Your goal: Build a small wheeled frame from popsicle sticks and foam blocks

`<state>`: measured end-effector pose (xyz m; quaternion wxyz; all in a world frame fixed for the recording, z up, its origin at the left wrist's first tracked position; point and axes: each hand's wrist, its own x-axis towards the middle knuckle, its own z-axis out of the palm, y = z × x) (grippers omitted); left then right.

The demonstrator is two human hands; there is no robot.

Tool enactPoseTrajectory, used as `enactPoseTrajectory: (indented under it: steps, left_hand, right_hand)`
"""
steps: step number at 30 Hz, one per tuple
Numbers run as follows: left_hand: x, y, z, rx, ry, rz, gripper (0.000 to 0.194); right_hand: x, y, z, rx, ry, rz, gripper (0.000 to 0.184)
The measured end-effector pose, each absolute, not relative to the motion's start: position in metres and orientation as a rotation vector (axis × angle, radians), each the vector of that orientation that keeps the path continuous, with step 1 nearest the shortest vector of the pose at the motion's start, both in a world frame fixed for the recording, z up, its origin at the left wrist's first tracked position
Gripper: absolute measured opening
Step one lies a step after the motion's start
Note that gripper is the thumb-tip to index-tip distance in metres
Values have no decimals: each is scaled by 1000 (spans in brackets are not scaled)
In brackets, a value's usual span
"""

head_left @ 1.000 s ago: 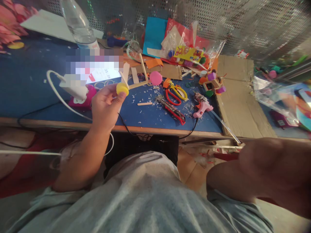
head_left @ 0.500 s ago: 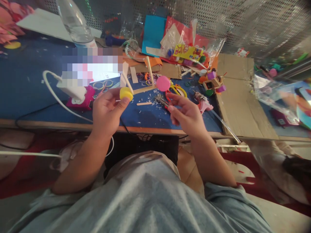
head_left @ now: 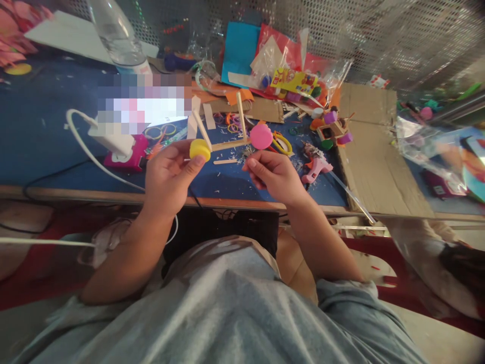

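Note:
My left hand (head_left: 170,174) pinches a round yellow cap (head_left: 200,149) between thumb and fingers. This cap sits at one end of a frame of thin wooden sticks (head_left: 229,145), held above the table. Two sticks stand up from the frame's long bar, and a round pink cap (head_left: 261,135) is at its other end. My right hand (head_left: 275,174) is just below the pink cap, thumb and fingertips pressed together. What it holds, if anything, I cannot make out. Behind it shows a yellow scissor handle (head_left: 285,144). A loose craft stick (head_left: 225,162) lies between my hands.
A pink glue gun (head_left: 317,168) lies right of my right hand, beside a small wooden model with coloured caps (head_left: 331,130) and a cardboard sheet (head_left: 375,151). To the left are a water bottle (head_left: 121,43), a lit phone (head_left: 162,108) and a white charger (head_left: 109,139) with its cable.
My right hand has come in from the far right to the pink cap, its fingers closing together. My left hand has shifted the stick frame slightly right and toward me.

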<state>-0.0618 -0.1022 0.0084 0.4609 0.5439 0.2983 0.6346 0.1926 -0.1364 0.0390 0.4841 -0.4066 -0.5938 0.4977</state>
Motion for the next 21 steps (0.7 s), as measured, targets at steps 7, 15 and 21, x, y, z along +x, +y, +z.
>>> enactPoseTrajectory:
  steps: [7, 15, 21]
  left_hand:
    - [-66, -94, 4, 1335, 724, 1604, 33]
    - [-63, -93, 5, 1354, 757, 1599, 37]
    - [-65, -88, 3, 1363, 800, 1630, 41]
  right_hand:
    - [201, -181, 54, -983, -1563, 1076, 47]
    - [192, -220, 81, -739, -2080, 544, 22]
    - [193, -251, 86, -725, -2094, 264, 12]
